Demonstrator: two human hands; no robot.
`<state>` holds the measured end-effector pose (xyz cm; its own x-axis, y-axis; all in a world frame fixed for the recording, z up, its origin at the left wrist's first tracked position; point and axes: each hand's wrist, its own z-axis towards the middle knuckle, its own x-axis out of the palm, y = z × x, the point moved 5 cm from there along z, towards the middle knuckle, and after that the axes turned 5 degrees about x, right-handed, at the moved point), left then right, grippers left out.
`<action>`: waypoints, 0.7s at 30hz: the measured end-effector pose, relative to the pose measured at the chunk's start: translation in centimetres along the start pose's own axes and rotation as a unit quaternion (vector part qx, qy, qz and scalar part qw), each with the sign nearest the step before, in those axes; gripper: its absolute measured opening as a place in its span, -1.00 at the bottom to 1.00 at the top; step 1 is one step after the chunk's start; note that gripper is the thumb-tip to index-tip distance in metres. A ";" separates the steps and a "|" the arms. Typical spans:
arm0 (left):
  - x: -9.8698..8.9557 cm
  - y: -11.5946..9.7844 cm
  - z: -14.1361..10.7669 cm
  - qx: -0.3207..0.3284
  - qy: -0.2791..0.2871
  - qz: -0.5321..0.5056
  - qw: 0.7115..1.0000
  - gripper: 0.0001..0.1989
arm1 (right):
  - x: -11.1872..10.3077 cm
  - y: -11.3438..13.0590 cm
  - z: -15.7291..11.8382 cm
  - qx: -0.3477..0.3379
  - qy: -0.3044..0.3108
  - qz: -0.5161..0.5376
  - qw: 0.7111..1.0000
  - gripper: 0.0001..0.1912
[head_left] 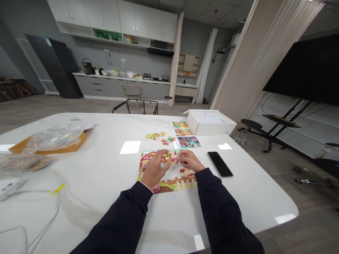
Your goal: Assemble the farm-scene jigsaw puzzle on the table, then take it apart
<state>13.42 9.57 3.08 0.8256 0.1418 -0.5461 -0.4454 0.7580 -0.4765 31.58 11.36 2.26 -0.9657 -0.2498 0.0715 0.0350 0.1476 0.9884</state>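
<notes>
1. Your left hand (155, 169) is pinching a small, colorful puzzle piece (171, 159) between thumb and fingers, with its back facing up.
2. Your right hand (191, 161) is closing its fingertips on the right end of that same piece, so both hands are holding it up between them.
3. The piece is hovering over the partly assembled puzzle (169, 185), which is lying flat around the middle of the tabletop (106, 197); it is showing a red barn at its far-left corner and a white fence along its near edge.
4. Loose pieces (155, 135) are lying in two clusters just beyond the puzzle, toward the tabletop's far edge.
5. A picture sheet (184, 132) with three printed scenes is lying to the right of those clusters, beside an open white box (214, 124) that is sitting at the tabletop's far-right corner.
6. A phone (220, 164) is resting to the right of your right hand, toward the tabletop's right edge.
7. Clear plastic packaging (58, 137) is lying toward the left edge, partly over a flat orange-yellow item (79, 144).
8. A white device (10, 187) and a pale cable (47, 225) are lying nearer the tabletop's near-left corner.
</notes>
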 end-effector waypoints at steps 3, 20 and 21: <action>-0.1 0.0 0.0 0.005 -0.002 0.001 1.000 -0.62 | -0.2 0.0 -0.1 -0.005 0.008 -0.019 1.000 -0.67; 3.3 1.8 -1.8 0.046 0.173 -0.002 0.984 -0.89 | -4.0 -2.4 -0.2 -0.054 -0.149 -0.422 0.893 -0.78; 3.2 1.8 -1.8 0.045 0.174 0.000 0.984 -0.90 | -3.9 -2.5 -0.2 -0.055 -0.150 -0.427 0.890 -0.79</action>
<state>14.66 10.26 -0.81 0.6495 -0.0730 -0.7569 -0.4005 0.8133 -0.4221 35.34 11.81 -0.45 -0.6772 0.0429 -0.7346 -0.7354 -0.0716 0.6738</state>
